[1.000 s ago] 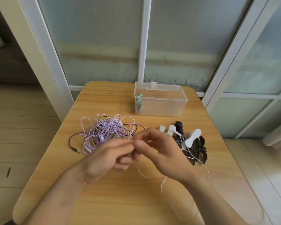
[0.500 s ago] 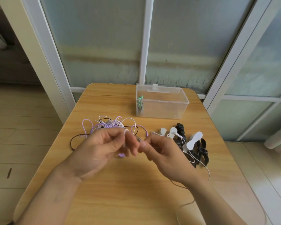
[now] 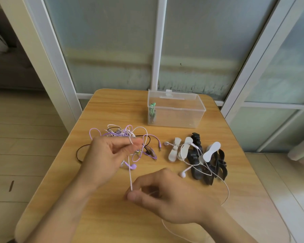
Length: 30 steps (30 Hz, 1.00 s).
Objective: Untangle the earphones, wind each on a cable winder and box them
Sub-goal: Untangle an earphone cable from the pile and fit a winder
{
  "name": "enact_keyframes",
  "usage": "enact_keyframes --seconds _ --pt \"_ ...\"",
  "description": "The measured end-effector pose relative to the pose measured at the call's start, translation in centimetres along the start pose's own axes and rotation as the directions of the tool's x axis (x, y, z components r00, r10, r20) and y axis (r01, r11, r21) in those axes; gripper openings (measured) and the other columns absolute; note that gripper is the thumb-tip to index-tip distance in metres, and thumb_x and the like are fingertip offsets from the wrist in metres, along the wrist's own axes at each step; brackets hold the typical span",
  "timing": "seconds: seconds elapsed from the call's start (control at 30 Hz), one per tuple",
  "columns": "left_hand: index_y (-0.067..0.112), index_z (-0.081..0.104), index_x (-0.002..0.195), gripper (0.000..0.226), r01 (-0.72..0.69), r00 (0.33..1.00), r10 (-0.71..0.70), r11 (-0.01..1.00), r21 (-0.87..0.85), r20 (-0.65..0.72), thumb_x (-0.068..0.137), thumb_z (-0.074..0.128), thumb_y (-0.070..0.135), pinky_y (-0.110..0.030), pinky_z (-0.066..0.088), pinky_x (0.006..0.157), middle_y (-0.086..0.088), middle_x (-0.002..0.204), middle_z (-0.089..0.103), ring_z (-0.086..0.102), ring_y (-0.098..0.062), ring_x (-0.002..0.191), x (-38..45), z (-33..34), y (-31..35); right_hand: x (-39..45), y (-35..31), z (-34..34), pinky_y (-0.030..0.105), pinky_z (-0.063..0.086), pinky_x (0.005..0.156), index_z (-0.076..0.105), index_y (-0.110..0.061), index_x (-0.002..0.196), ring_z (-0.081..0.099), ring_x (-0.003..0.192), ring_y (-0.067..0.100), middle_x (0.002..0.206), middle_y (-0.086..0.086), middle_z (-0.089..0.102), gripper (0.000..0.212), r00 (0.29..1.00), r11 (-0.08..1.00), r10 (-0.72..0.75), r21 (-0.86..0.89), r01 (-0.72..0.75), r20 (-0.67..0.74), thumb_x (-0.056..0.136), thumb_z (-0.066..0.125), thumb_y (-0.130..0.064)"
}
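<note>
A tangle of purple, white and dark earphone cables lies on the wooden table, left of centre. My left hand is raised over the tangle and pinches cable strands in it. My right hand is nearer to me and pinches a white cable that runs taut up to the left hand. The same white earphone trails right over a heap of white and black cable winders, one earbud lying in front of the heap. A clear plastic box holds a wound green earphone.
The table stands against a glazed partition with white frames. Its right edge and left edge drop to a pale floor. A purple jack plug lies between tangle and winders.
My hands were close together over the tangle; the right hand has pulled toward me, drawing a length of white cable taut. The left hand stays over the tangle.
</note>
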State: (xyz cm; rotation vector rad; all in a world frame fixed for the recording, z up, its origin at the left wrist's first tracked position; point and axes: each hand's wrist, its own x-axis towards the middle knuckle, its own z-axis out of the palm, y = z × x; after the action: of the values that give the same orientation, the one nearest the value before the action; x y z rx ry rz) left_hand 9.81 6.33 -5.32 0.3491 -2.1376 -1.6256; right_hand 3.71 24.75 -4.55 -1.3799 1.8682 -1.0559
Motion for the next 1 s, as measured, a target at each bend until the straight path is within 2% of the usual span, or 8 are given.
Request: enact_keyframes --seconds 0.2,0.33,0.43,0.5,0.57,0.67,0.83,1.0 --pt "0.008 0.069 0.098 0.019 0.113 0.787 -0.126 0.992 0.060 0.604 0.100 0.050 0.009 -0.020 0.037 0.052 0.000 0.080 0.072 0.063 -0.006 0.064 -0.6 0.2 0.2 -0.8 -0.3 -3.0 0.020 0.039 0.059 0.074 -0.005 0.079 0.050 0.057 0.007 0.060 -0.002 0.063 0.031 0.932 0.951 -0.013 0.282 0.123 -0.361 0.096 0.066 -0.029" --pt "0.009 0.068 0.095 0.023 0.324 0.646 -0.079 0.929 -0.179 0.759 0.094 0.055 0.028 -0.025 0.029 0.056 -0.001 0.070 0.054 0.042 -0.015 0.062 -0.7 -0.7 0.5 -1.0 0.6 -4.7 0.016 0.028 0.048 0.076 -0.016 0.071 0.032 0.047 0.007 0.051 -0.001 0.043 0.035 0.840 0.978 0.125 0.208 -0.015 -0.527 0.086 0.067 -0.046" --pt "0.012 0.062 0.076 0.019 0.402 0.753 0.043 0.760 -0.510 0.657 0.085 0.061 0.029 -0.025 0.023 0.052 0.001 0.065 0.037 0.030 -0.014 0.058 0.3 -1.4 0.6 -1.3 0.9 -5.3 0.013 0.030 0.044 0.072 -0.007 0.074 0.032 0.043 0.006 0.050 -0.004 0.037 0.033 0.844 0.974 0.187 0.204 -0.094 -0.503 0.078 0.074 -0.039" --pt "0.012 0.055 0.074 0.019 0.461 0.824 0.110 0.443 -0.769 0.556 0.089 0.046 0.018 -0.029 0.022 0.053 0.003 0.065 0.032 0.027 -0.015 0.058 1.1 -2.2 0.2 -1.5 1.1 -5.9 0.013 0.031 0.043 0.072 -0.008 0.075 0.035 0.039 0.004 0.045 -0.010 0.039 0.027 0.840 0.977 0.208 0.153 -0.150 -0.501 0.081 0.077 -0.034" --pt "0.018 0.046 0.065 0.019 0.323 0.943 -0.020 0.299 -0.898 0.333 0.085 0.045 0.019 -0.031 0.019 0.051 0.005 0.060 0.026 0.023 -0.014 0.053 1.6 -3.1 -0.1 -1.8 1.6 -6.5 0.021 0.037 0.044 0.072 -0.016 0.075 0.047 0.040 0.005 0.047 -0.008 0.054 0.020 0.801 0.972 0.225 0.073 -0.223 -0.555 0.084 0.078 -0.034" --pt "0.024 0.035 0.057 0.022 0.064 0.976 -0.213 0.442 -0.895 -0.036 0.074 0.049 0.025 -0.026 0.017 0.045 0.008 0.054 0.020 0.018 -0.012 0.048 1.4 -4.2 0.3 -2.1 3.0 -8.0 0.030 0.044 0.049 0.070 -0.026 0.074 0.056 0.048 0.008 0.058 -0.004 0.065 0.018 0.639 0.936 0.199 -0.049 -0.349 -0.743 0.086 0.074 -0.039" --pt "0.025 0.036 0.057 0.024 -0.057 0.889 -0.370 0.497 -0.866 -0.271 0.055 0.060 0.025 -0.025 0.020 0.044 0.009 0.056 0.024 0.019 -0.012 0.050 1.9 -5.9 -0.3 -3.5 6.1 -11.7 0.034 0.042 0.075 0.071 -0.013 0.101 0.061 0.094 0.032 0.097 0.014 0.067 0.047 0.318 0.805 0.176 -0.050 -0.592 -0.932 0.099 0.048 -0.054" --pt "0.024 0.039 0.057 0.014 -0.014 0.867 -0.418 0.526 -0.850 -0.272 0.064 0.052 0.026 -0.024 0.019 0.043 0.009 0.056 0.028 0.023 -0.012 0.047 2.0 -5.3 -0.7 -4.4 5.7 -13.7 0.038 0.051 0.067 0.070 -0.002 0.093 0.063 0.069 0.032 0.076 0.014 0.068 0.078 0.388 0.770 0.568 0.302 -0.563 -0.726 0.100 0.025 -0.065"
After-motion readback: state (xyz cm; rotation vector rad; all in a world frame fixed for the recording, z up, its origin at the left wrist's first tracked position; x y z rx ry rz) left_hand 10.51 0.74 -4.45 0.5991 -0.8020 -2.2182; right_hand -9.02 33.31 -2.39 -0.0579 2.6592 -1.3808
